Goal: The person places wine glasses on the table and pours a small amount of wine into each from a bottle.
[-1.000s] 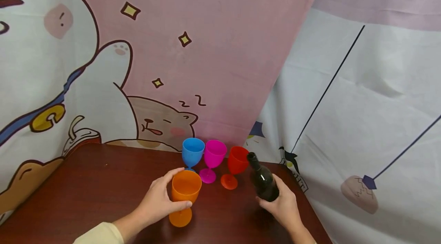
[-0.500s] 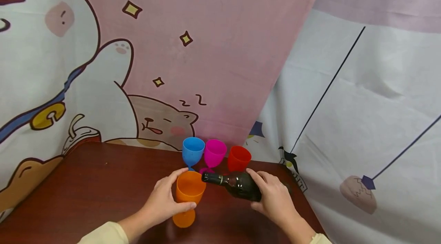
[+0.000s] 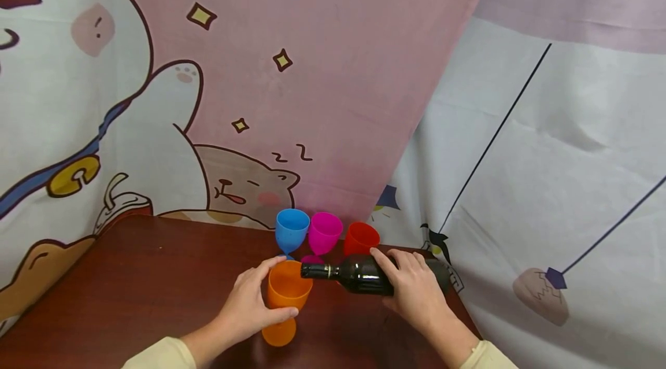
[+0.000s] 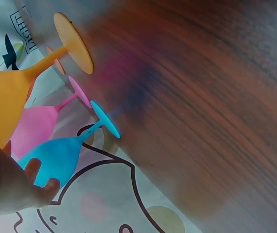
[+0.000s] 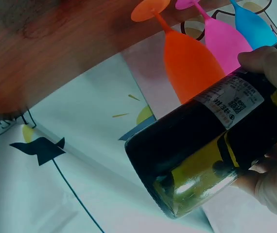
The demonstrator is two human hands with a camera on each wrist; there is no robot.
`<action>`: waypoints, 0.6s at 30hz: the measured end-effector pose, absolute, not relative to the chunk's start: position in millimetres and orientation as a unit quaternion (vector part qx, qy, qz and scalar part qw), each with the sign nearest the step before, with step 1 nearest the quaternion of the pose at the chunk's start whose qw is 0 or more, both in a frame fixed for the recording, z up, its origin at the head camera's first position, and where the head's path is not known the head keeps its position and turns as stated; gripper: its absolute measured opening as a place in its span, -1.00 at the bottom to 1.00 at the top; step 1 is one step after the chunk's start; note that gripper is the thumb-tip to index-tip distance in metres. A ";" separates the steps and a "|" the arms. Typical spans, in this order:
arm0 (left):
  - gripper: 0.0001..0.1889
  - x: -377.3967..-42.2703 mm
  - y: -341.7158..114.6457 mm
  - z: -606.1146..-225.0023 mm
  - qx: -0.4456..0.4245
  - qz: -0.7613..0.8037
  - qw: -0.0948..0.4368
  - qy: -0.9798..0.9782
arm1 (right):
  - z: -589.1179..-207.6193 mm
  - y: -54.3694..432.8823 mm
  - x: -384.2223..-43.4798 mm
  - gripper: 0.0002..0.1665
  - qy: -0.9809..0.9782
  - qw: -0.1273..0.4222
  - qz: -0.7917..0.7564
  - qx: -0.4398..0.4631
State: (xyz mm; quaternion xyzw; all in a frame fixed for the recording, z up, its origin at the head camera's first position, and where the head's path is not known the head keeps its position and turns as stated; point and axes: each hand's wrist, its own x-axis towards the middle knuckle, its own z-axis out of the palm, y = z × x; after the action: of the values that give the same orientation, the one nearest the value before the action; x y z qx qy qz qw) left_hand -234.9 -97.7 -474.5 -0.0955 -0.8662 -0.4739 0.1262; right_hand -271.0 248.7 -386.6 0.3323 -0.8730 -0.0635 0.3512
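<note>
Over there, the right hand grips a dark bottle pointing to nine o'clock; the left hand clasps the orange goblet, at its three o'clock.

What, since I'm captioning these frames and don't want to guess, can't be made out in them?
Head view: most of the red goblet's stem and foot, hidden behind the bottle.
Head view: any liquid level in the bottle, masked by its dark glass.
Right wrist view: the label's fine print, too small and blurred.
Left wrist view: the orange goblet's rim, cut off by the left edge.
</note>
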 end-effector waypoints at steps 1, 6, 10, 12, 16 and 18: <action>0.03 -234.9 -97.6 -474.5 -0.096 -0.473 0.128 -0.867 | -385.8 248.7 -270.9 0.29 -0.872 0.351 -0.067 0.334; 0.01 -234.4 -96.8 -474.6 -0.094 -0.472 0.129 -0.867 | -384.6 249.3 -273.9 0.28 -0.854 0.374 -0.084 0.351; 0.00 -234.0 -97.0 -473.8 -0.094 -0.473 0.124 -0.867 | -383.5 249.1 -276.6 0.23 -0.839 0.397 -0.089 0.362; 0.00 -234.4 -96.9 -473.7 -0.094 -0.473 0.121 -0.868 | -382.5 248.9 -277.3 0.21 -0.836 0.401 -0.089 0.363; 0.01 -234.6 -97.5 -473.9 -0.097 -0.474 0.122 -0.867 | -381.0 248.4 -277.6 0.19 -0.837 0.401 -0.088 0.362; 0.02 -235.0 -97.7 -474.5 -0.099 -0.475 0.123 -0.865 | -380.5 248.0 -277.4 0.18 -0.837 0.402 -0.087 0.362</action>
State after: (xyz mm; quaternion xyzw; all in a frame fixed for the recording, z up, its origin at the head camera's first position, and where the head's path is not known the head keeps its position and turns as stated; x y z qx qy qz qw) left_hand -235.0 -97.7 -474.5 -0.0993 -0.8655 -0.4752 0.1234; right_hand -277.4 248.0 -380.5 0.3618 -0.8366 -0.0872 0.4019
